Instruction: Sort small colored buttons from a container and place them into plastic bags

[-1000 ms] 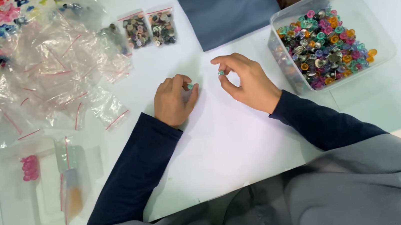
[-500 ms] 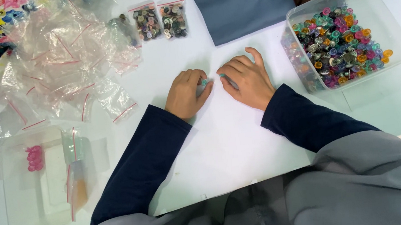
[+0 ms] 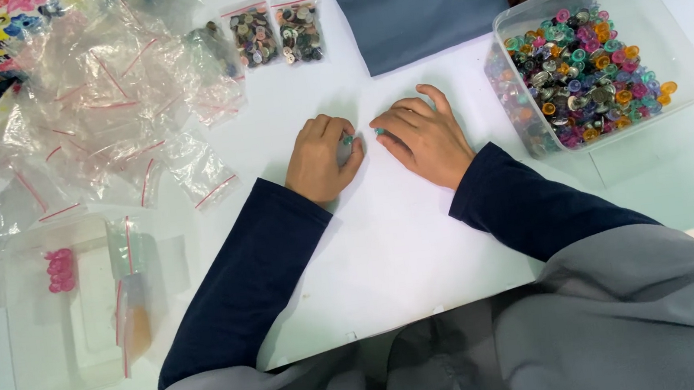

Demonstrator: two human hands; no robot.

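Fingers of the left hand (image 3: 321,159) and right hand (image 3: 425,134) curl narrow, each seemingly pinching a small teal button (image 3: 348,140) at the tips, low over the white surface (image 3: 387,243). Such tiny pieces could slip and roll off. The clear tub (image 3: 686,34) of coloured buttons sits near the right wrist, easily nudged.

A white table (image 3: 422,239) carries a clear tub of coloured buttons (image 3: 593,62); empty zip bags (image 3: 101,101); two filled bags (image 3: 276,33); grey cloth (image 3: 412,0).
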